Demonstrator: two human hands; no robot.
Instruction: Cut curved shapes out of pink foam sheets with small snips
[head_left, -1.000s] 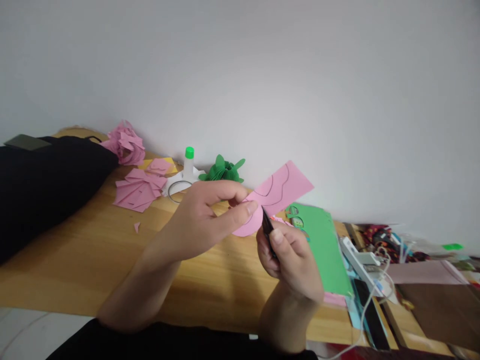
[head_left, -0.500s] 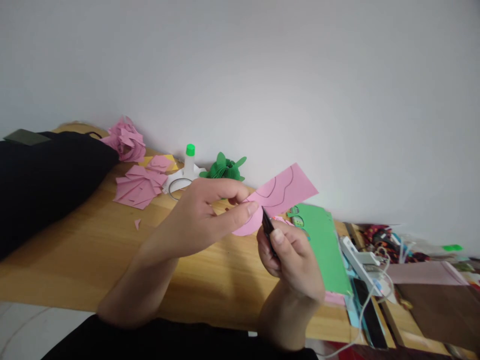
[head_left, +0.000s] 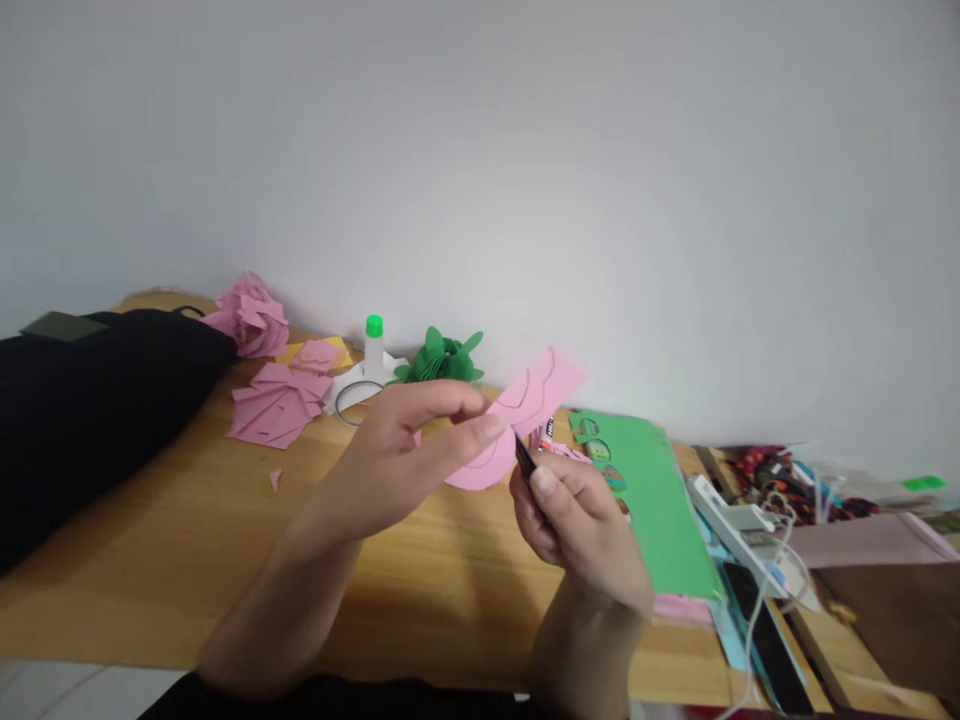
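Between the thumb and fingers of my left hand [head_left: 405,450] is a piece of pink paper [head_left: 534,392] with curved dark lines drawn on it. Its lower part has a rounded edge and hangs below my thumb. My right hand [head_left: 581,510] is closed around small black scissors [head_left: 524,458], their handles hidden in my fingers. The dark blades point up and touch the paper's edge just right of my left thumb. Both hands are raised above the wooden table [head_left: 405,590].
Behind my left hand are pink paper scraps [head_left: 274,405], a glue stick with green cap [head_left: 374,345] and a green paper craft [head_left: 442,358]. On the right lie a green sheet [head_left: 660,500], a power strip [head_left: 731,530] and a phone [head_left: 765,640]. Black cloth [head_left: 112,410] covers the left.
The pink paper has turned, its far end swinging left and appearing narrower. My view has tilted up slightly, so the table things sit lower. Both hands keep their grips.
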